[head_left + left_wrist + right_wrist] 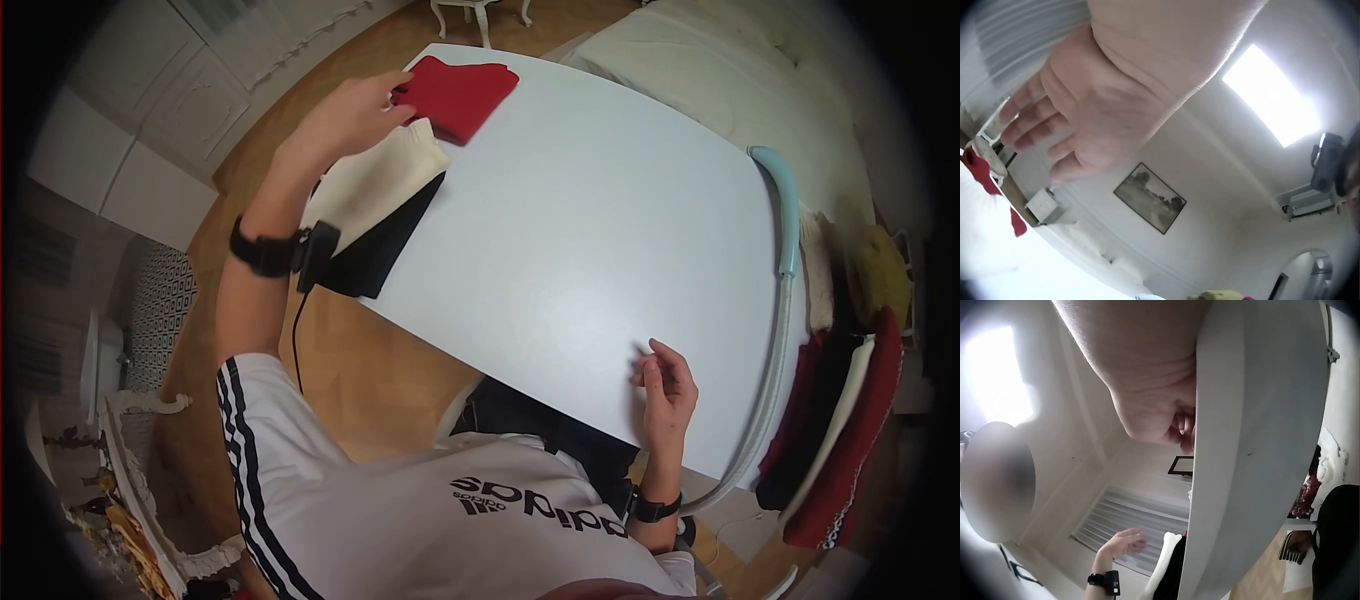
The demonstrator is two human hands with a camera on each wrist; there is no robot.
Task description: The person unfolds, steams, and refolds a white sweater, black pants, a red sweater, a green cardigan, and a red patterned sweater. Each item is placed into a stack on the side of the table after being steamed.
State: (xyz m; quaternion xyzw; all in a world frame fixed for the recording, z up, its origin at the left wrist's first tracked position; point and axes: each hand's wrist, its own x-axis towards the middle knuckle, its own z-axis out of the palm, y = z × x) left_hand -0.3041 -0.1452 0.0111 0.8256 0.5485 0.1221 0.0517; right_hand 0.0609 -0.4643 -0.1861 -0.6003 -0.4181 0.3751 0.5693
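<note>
My left hand reaches out over the far left of the white table, its fingers spread and overlapping the near edge of a folded red garment. In the left wrist view the palm faces the camera and the fingers are extended, with nothing gripped. Below that hand lies a folded cream garment, its ribbed end towards the red one. A black garment lies beside the cream one, at the table's left edge. My right hand hovers at the near right edge, fingers loosely bent and holding nothing.
A pale teal tube with a grey hose runs along the table's right edge. Beyond it hang several garments, among them a dark red one and a yellow-green one. A cream-covered bed or sofa stands behind the table.
</note>
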